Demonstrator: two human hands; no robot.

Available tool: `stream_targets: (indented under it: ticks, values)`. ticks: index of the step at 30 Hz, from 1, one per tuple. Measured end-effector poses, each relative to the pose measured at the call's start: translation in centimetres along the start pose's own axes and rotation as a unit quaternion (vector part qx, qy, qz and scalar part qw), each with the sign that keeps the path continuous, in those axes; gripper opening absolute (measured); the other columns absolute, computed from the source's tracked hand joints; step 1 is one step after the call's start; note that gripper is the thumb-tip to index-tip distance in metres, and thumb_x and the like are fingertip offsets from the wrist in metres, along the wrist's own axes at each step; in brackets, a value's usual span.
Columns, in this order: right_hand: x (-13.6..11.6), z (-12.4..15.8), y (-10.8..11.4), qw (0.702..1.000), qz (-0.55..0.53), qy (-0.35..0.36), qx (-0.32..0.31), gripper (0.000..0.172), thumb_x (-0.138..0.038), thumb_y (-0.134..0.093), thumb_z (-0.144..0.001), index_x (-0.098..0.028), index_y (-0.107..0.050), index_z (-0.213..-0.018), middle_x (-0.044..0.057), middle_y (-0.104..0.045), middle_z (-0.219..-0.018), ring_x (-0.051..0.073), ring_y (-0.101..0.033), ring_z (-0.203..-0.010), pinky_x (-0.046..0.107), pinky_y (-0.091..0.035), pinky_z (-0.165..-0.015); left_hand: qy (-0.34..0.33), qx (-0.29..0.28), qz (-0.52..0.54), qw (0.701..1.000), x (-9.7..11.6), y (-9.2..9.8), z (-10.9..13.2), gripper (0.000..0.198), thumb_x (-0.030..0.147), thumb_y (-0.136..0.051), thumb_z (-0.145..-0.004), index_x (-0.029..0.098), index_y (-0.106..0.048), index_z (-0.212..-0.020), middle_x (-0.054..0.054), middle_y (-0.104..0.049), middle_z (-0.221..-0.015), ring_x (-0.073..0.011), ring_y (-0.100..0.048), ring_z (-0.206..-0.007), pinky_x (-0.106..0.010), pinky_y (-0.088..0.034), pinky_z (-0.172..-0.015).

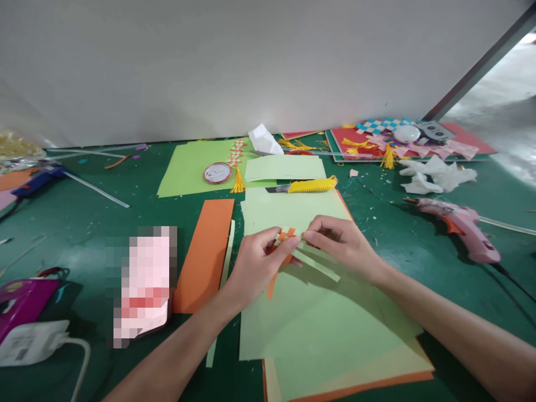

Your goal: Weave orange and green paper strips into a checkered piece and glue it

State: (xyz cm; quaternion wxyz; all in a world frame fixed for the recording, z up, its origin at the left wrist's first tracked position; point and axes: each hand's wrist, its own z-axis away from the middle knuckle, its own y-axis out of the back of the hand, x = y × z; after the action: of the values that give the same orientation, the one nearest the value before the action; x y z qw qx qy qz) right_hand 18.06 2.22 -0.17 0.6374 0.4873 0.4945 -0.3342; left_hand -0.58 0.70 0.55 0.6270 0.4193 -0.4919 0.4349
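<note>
Both hands meet over a stack of pale green paper sheets [318,329] on the green table [84,223]. The left hand [253,268] has its grip pressed onto a small woven piece of orange and pale green paper strips [286,235], thumb on top, fingers beneath. The right hand [343,243] pinches the same woven piece from the other side, fingertips pressed together on its edge. Loose strip ends hang out of the weave: an orange one [272,286] trails down toward the person, and pale green ones [320,267] run out to the right under the right hand.

Just behind the hands lies a yellow utility knife [312,185] on the paper. An orange sheet [205,254] lies to the left of the stack, with a phone [142,285] beside it. A pink glue gun [460,223] lies well off to the right, a blue one [37,180] far left.
</note>
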Motion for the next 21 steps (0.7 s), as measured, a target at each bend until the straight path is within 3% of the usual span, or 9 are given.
stream_targets:
  ticks: [4,6,9,13,17,21]
  values:
    - [-0.01,-0.16,0.25,1.0,0.01,-0.005,-0.018,0.03,-0.045,-0.061,-0.084,-0.017,-0.059,-0.073,-0.002,-0.054,-0.066,0.01,-0.046,-0.061,0.022,-0.035,-0.055,-0.009,0.031,0.005,0.999,-0.13,0.15,-0.06,0.029,0.041,-0.061,-0.085,0.018,-0.052,-0.07,0.004,-0.053,-0.07,-0.0131,-0.067,-0.06,-0.02,-0.048,-0.056]
    - [0.08,-0.23,0.35,0.999,0.018,-0.021,-0.022,0.031,-0.045,-0.065,-0.081,-0.017,-0.057,-0.07,-0.003,-0.05,-0.064,0.009,-0.045,-0.06,0.022,-0.034,-0.053,-0.013,0.047,0.017,0.999,-0.2,0.28,-0.13,0.026,0.042,-0.06,-0.086,0.018,-0.057,-0.076,0.002,-0.059,-0.075,-0.0142,-0.068,-0.062,-0.021,-0.05,-0.059]
    - [0.21,-0.31,0.42,0.999,0.012,-0.033,-0.013,0.034,-0.045,-0.066,-0.08,-0.017,-0.054,-0.065,-0.004,-0.045,-0.062,0.009,-0.042,-0.058,0.021,-0.032,-0.051,-0.008,0.059,0.035,0.998,-0.27,0.43,-0.23,0.025,0.044,-0.062,-0.084,0.019,-0.06,-0.081,0.001,-0.062,-0.077,-0.015,-0.068,-0.062,-0.022,-0.051,-0.058]
    - [0.21,-0.41,0.55,0.999,-0.002,-0.046,-0.001,0.034,-0.046,-0.065,-0.08,-0.018,-0.055,-0.064,-0.003,-0.053,-0.06,0.01,-0.046,-0.059,0.023,-0.035,-0.053,0.004,0.056,0.044,0.997,-0.46,0.54,-0.28,0.027,0.046,-0.064,-0.082,0.019,-0.063,-0.086,-0.001,-0.064,-0.079,-0.0156,-0.067,-0.062,-0.023,-0.052,-0.057]
    - [0.03,-0.4,0.68,0.998,-0.002,-0.064,0.009,0.033,-0.046,-0.065,-0.08,-0.018,-0.055,-0.064,0.0,-0.06,-0.061,0.012,-0.049,-0.06,0.024,-0.037,-0.055,0.004,0.079,0.019,0.997,-0.69,0.61,-0.25,0.028,0.047,-0.065,-0.081,0.019,-0.061,-0.078,0.001,-0.061,-0.069,-0.0149,-0.065,-0.062,-0.022,-0.05,-0.055]
    - [-0.2,-0.36,0.68,0.998,0.0,-0.057,0.001,0.033,-0.044,-0.064,-0.08,-0.018,-0.054,-0.062,-0.002,-0.058,-0.059,0.01,-0.048,-0.057,0.023,-0.036,-0.054,-0.004,0.096,-0.007,0.995,-0.56,0.53,-0.22,0.03,0.047,-0.063,-0.081,0.018,-0.06,-0.074,0.001,-0.061,-0.067,-0.0144,-0.062,-0.062,-0.021,-0.048,-0.054]
